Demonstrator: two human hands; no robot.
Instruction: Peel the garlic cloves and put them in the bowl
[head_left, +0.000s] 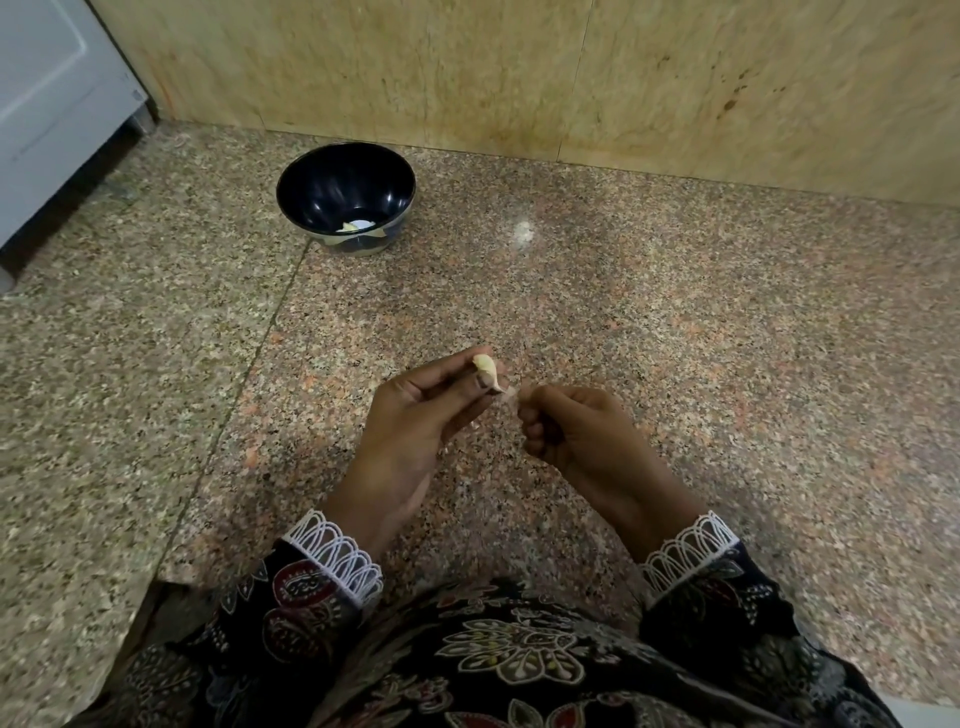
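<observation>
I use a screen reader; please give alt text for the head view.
A left hand pinches a garlic clove while the right hand pulls its skin over a granite floor; a dark bowl stands beyond.

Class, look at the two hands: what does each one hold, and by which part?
The left hand pinches the garlic clove at its lower end. The right hand pinches a strip of loose skin trailing off that clove.

A speckled granite counter (675, 322) is stretching out to a tan stone wall (519, 67), with a thin seam running across its left part. A dark bowl (311, 200) is sitting on it near the wall, holding something pale.
</observation>
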